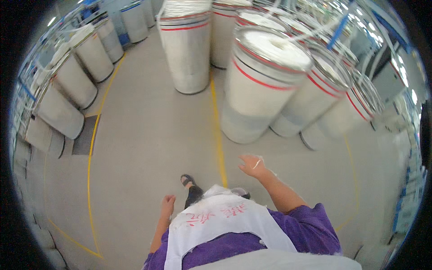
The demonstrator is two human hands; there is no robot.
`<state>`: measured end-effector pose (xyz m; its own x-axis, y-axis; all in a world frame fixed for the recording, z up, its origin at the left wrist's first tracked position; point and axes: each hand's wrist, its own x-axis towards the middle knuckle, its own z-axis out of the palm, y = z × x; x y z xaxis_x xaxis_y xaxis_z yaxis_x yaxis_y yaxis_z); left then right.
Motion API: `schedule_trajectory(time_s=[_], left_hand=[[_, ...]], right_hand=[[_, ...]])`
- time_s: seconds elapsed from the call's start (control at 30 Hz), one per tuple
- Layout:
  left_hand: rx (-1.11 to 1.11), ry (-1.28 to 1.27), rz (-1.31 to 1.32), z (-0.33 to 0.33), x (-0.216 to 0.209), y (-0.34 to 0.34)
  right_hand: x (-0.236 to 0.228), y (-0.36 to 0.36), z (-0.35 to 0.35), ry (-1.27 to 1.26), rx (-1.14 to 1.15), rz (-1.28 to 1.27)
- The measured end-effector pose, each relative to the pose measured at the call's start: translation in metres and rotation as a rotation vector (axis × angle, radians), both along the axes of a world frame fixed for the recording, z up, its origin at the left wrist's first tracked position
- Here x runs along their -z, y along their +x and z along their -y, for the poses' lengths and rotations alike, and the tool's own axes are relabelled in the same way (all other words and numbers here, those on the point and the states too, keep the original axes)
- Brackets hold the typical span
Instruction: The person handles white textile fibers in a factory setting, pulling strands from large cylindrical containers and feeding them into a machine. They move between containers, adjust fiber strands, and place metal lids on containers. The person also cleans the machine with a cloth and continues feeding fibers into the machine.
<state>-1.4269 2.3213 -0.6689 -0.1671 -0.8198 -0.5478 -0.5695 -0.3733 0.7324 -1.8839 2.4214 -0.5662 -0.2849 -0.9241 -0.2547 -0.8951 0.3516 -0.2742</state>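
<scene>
My right hand (253, 165) is held out over the floor in front of me, its fingers apart and nothing in them. A thin white strand (257, 163) lies across the back of that hand. Closest to it stands a tall white can (256, 96) with red and dark bands, filled with coiled white sliver (275, 47). My left hand (168, 204) hangs low at my side, away from any can. Its fingers are blurred and partly turned from view, and I see nothing held there.
More sliver cans (186, 54) stand ahead and to the right, beneath blue machine framing (339, 31). Another row of cans (74, 83) lines the left side. Yellow lines (217, 130) run along the grey floor (148, 135), with a dark floor plate (85, 137) at left.
</scene>
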Motion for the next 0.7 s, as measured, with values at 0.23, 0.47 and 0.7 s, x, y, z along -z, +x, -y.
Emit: schedule_trajectory(time_s=[0.23, 0.47, 0.7], left_hand=[[-0.155, -0.155, 0.096, 0.236, -0.008, 0.043], [0.078, -0.212, -0.058, 0.502, -0.127, -0.063], [0.078, -1.182, -0.463, 0.730, -0.382, -0.147]], right_hand=[[-0.044, 0.032, 0.249, -0.006, 0.007, 0.112], [0.036, -0.015, 0.383, 0.261, 0.059, -0.029], [0.059, -0.086, 0.616, 0.267, 0.135, 0.115]])
